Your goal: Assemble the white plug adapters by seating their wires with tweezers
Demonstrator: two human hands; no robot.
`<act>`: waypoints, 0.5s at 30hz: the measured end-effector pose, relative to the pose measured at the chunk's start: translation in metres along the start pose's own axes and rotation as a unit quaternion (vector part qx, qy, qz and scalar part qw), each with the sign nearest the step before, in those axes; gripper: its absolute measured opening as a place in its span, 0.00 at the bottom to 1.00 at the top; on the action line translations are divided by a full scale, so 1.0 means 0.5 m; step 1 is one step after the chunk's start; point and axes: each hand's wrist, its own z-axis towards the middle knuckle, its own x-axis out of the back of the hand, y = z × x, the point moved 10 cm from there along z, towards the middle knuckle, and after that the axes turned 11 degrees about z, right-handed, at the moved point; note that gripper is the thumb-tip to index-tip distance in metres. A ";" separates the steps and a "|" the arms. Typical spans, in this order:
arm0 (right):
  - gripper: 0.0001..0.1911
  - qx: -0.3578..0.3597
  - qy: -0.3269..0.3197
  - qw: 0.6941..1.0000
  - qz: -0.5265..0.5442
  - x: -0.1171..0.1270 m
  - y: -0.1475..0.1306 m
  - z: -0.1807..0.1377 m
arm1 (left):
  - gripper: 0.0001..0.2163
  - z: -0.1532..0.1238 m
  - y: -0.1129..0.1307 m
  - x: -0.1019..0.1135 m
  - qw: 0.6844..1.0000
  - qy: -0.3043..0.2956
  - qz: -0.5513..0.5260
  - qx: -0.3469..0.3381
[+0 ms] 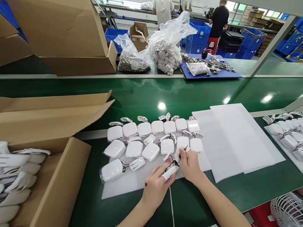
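My left hand [156, 185] is closed on a small white plastic part with red and black wires [170, 169], held just above a white foam sheet [129, 183]. My right hand [191, 165] pinches the same part from the right side. Just beyond my fingers, several white square housings [151, 138] lie in rows on the sheet, some with small white clips beside them.
An open cardboard box [59, 187] at the left holds several wired white parts. Blank foam sheets [233, 140] lie to the right, and another sheet with white parts [294, 138] sits at the far right. A fan [293, 222] is below. Two people stand far back.
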 end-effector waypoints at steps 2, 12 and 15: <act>0.22 -0.007 -0.004 1.000 -0.023 -0.003 0.000 -0.002 | 0.09 -0.001 0.002 0.008 1.000 0.020 0.000 -0.001; 0.19 0.081 0.099 0.992 -0.017 0.039 -0.044 -0.023 | 0.10 -0.002 0.003 0.005 1.000 0.012 0.008 0.004; 0.20 0.068 0.126 0.990 -0.008 0.055 -0.041 -0.023 | 0.10 0.000 0.003 0.005 1.000 0.011 0.003 0.009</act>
